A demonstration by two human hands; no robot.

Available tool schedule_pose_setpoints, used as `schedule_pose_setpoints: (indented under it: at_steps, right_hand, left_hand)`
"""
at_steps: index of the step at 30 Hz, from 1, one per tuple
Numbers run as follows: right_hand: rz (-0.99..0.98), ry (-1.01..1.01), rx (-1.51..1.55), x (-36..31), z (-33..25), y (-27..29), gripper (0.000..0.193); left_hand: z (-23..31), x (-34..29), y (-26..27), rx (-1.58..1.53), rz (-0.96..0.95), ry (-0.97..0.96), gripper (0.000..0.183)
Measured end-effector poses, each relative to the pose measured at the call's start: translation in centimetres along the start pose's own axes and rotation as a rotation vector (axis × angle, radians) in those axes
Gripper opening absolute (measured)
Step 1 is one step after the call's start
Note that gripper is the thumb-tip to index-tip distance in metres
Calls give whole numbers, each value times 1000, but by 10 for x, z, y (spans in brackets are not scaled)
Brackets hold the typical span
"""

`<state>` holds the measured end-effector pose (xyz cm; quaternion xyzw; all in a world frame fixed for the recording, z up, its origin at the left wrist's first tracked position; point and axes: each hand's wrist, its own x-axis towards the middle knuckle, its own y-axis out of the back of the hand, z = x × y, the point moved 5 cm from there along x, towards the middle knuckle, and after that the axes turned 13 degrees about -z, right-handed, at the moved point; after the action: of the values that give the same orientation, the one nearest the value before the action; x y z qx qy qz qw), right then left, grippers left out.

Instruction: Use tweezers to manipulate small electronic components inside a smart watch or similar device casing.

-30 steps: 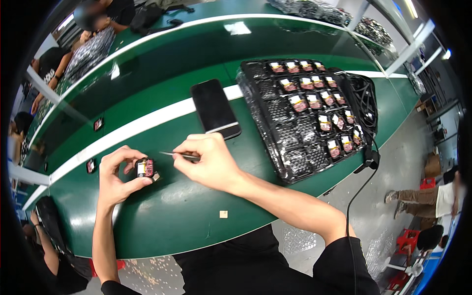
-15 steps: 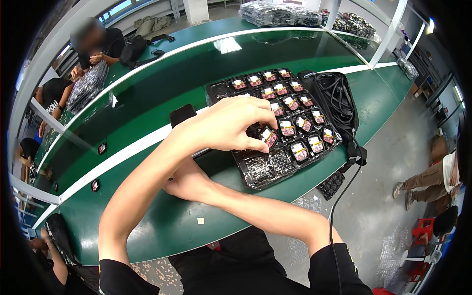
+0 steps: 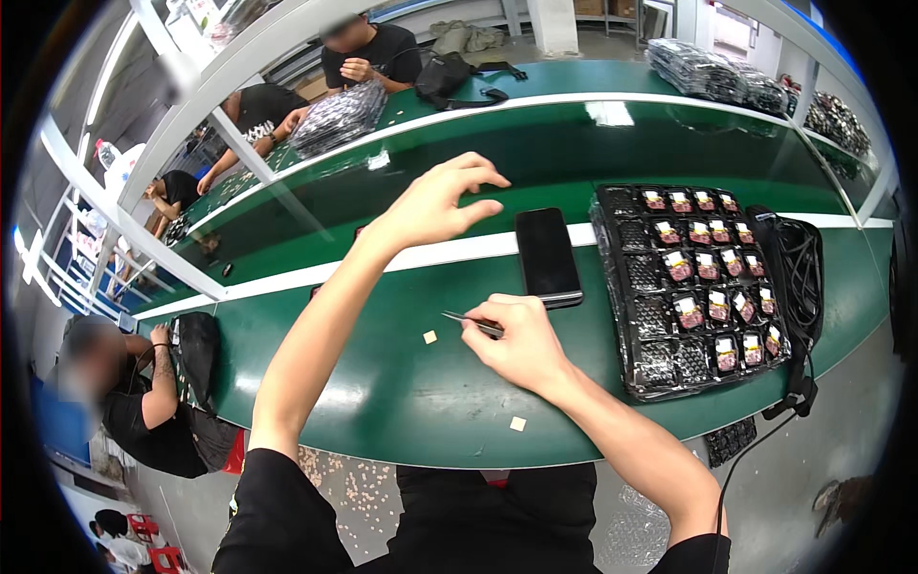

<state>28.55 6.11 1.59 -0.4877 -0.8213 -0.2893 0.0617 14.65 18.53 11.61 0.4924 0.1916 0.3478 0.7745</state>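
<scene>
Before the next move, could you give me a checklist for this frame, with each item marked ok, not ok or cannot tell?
1. Left hand free: ok; it is raised and open, with nothing seen in it.
2. Tweezers held: ok; they are in the right hand, tips pointing left.
3. Tweezer tips bare: cannot tell; too small to make out.
4. Phone apart from the black tray: ok; it lies just left of it.
5. Every tray compartment filled: not ok; several on the left side are bare.
6. No stray squares on the green table: not ok; two pale squares lie there.
</scene>
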Motion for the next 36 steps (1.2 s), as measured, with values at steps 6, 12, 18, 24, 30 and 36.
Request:
schedule_pose_setpoints:
  at_steps: [6, 12, 18, 24, 30, 36]
  right_hand:
    - [-56, -66, -6, 4, -2, -3, 16]
    - [-65, -90, -35, 8, -8, -5, 14]
    - [101, -194, 127, 1, 18, 4, 12]
    - [65, -263, 237, 4, 18, 0, 11]
    - [16, -277, 162, 4, 11, -2, 13]
    - [-8, -277, 144, 5, 8, -3, 13]
  left_hand:
    - [-161, -133, 21, 282, -76, 675, 64]
    - [-179, -173, 3, 147, 145, 458, 41]
    - [-91, -161, -30, 127, 107, 129, 40]
    - [-21, -182, -60, -148, 18, -35, 81]
    - [-21, -186, -71, -49, 142, 85, 91]
    - [-29, -189, -77, -33, 150, 137, 65]
